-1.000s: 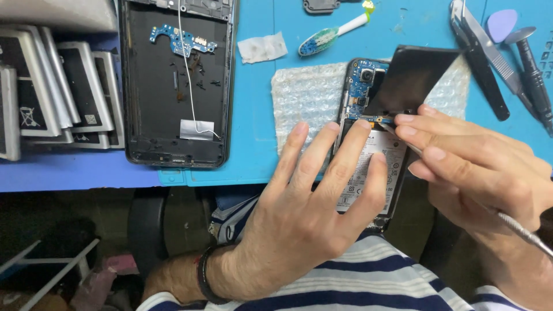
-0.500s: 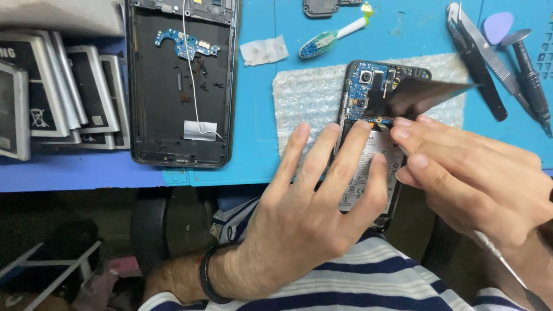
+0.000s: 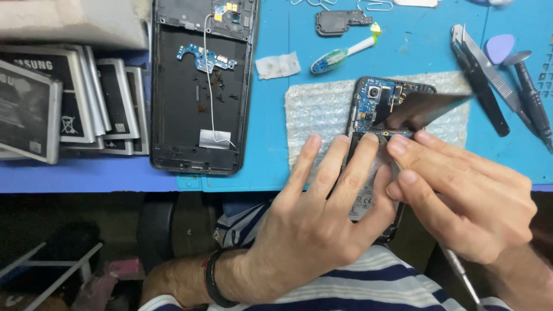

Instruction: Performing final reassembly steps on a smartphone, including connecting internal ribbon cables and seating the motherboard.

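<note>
Tweezers (image 3: 489, 75) crowd the right; bare mat (image 3: 276, 144) lies open leftward.

Bare hands, a dark wristband, a striped shirt

The left hand (image 3: 311, 236) and the right hand (image 3: 472, 201) are both bare, with no gloves and no rings that can be made out; the fingers (image 3: 322, 167) have short, trimmed nails. A narrow black band (image 3: 212, 277) circles the left wrist. Both forearms are uncovered. Below them shows a shirt (image 3: 368, 285) with horizontal stripes of white and dark navy.
</note>
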